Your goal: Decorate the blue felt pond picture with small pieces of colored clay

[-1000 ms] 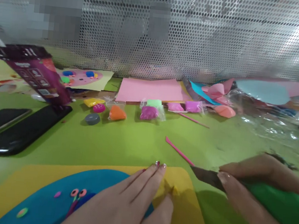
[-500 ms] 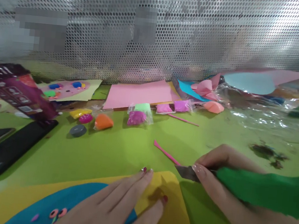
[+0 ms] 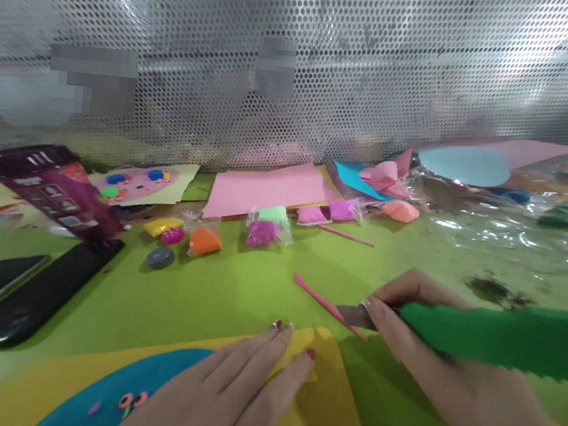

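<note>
Several clear packets (image 3: 205, 240) of clay (image 3: 262, 234), right grip (image 3: 472, 392) pinching grey blade (image 3: 356, 316), left grip (image 3: 220, 398) spread flat on yellow sheet (image 3: 328, 405)

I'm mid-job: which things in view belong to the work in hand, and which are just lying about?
Judging by the hands, in the work:
yellow sheet and blue shape, partly under the left hand
green tool, in the right hand
nearer pink stick, probably, by the grey blade

Apparently lying about:
purple cup
grey cap
pink paper
orange packet, perhaps a supply
</note>
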`<action>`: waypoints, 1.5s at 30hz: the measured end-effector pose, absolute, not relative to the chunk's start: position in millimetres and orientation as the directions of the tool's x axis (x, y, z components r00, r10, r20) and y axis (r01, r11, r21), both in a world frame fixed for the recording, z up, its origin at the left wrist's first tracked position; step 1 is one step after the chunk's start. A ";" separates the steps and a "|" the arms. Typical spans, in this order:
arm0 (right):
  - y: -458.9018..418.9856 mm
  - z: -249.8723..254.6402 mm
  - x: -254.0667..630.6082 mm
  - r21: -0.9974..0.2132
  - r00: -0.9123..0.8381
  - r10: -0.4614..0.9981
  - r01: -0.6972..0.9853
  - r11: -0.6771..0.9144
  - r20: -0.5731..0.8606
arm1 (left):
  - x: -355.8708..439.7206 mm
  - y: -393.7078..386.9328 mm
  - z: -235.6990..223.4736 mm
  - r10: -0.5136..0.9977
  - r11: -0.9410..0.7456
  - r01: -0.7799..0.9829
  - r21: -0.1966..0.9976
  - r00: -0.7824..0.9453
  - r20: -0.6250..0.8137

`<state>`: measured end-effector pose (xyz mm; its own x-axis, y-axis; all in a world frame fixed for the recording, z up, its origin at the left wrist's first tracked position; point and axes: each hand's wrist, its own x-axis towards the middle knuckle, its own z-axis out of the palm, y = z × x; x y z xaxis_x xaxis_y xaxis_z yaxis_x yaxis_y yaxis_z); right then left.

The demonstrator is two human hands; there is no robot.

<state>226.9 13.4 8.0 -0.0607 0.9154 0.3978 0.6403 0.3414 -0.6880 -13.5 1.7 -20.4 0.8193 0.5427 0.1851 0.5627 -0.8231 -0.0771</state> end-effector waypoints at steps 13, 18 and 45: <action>35.3 8.3 230.5 -0.864 0.209 0.926 0.466 0.189 0.315 | -10.4 20.8 37.5 0.687 -0.535 0.667 0.519 0.701 -0.193; 41.5 3.8 233.8 -0.897 0.149 0.936 0.367 0.246 0.318 | -19.6 23.8 33.7 0.647 -0.522 0.632 0.572 0.731 -0.217; 39.6 23.0 198.1 -0.791 -0.633 0.694 0.203 0.577 0.344 | -21.4 56.4 35.9 0.839 0.395 -0.232 0.889 0.485 -0.247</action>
